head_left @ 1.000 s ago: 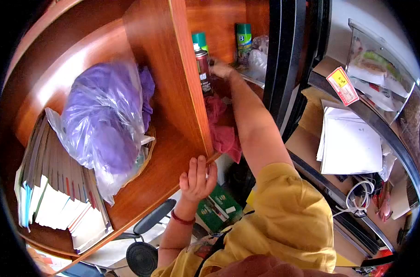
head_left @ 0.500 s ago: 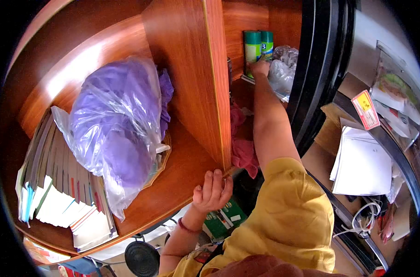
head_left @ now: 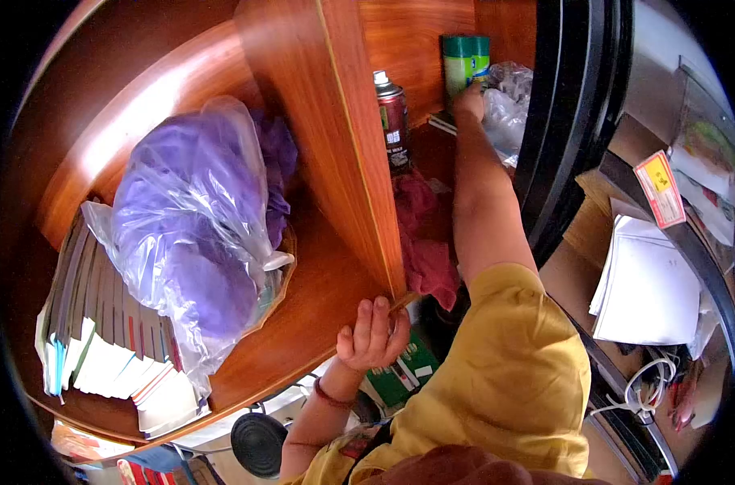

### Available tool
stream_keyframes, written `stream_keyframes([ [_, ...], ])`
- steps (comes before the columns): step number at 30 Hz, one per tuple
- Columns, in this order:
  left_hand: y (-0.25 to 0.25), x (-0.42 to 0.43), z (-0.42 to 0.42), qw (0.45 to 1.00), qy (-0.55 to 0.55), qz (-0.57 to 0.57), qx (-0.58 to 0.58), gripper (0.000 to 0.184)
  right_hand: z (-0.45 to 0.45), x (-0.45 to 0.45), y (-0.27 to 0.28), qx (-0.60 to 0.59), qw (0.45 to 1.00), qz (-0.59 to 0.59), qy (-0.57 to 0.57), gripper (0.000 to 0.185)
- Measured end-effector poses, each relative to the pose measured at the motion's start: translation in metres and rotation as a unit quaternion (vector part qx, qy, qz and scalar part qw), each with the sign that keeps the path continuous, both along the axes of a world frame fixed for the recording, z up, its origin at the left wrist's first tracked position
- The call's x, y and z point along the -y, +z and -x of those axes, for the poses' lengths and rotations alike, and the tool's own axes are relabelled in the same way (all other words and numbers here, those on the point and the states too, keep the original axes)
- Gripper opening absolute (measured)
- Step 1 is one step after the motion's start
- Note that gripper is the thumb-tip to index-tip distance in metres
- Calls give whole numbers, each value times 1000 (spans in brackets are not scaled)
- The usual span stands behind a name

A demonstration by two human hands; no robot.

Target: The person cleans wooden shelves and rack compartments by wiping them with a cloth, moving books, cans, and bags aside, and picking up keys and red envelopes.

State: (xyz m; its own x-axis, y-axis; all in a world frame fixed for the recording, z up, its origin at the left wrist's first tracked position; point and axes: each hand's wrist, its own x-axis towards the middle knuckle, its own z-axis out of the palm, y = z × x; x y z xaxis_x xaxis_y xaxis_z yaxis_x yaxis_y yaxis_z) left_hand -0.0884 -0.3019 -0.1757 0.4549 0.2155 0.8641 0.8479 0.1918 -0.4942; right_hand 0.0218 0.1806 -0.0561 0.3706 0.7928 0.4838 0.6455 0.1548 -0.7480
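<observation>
Presently | two green-capped spray cans (head_left: 458,66) already stand upright, side by side, at the shelf (head_left: 438,147)'s back | our right hand (head_left: 469,103) reaches low against them, grip hidden, so we cannot tell whether letting go remains | our left hand (head_left: 373,333) loosely open near the partition (head_left: 347,153) | dark-red spray can (head_left: 394,129) stands apart, ungrouped

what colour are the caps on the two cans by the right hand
The caps are dark green, best seen in the head view.

Smooth can (head_left: 456,66), glossy wooden shelf (head_left: 323,263)
</observation>
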Motion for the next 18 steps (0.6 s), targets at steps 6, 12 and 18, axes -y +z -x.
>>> stream_keyframes([
  [6, -1, -4, 0, 1000, -6, -16, 2, 9, 23, 93, 32, 71, 990, 118, 23, 36],
  [12, 0, 0, -2, 999, -31, 10, 23, 8, 40, 39, 16, 304, 935, 1, 184, 27],
  [18, -2, 3, -6, 996, -54, 22, 63, 12, 19, 207, 50, -193, 871, 194, 408, 38],
])
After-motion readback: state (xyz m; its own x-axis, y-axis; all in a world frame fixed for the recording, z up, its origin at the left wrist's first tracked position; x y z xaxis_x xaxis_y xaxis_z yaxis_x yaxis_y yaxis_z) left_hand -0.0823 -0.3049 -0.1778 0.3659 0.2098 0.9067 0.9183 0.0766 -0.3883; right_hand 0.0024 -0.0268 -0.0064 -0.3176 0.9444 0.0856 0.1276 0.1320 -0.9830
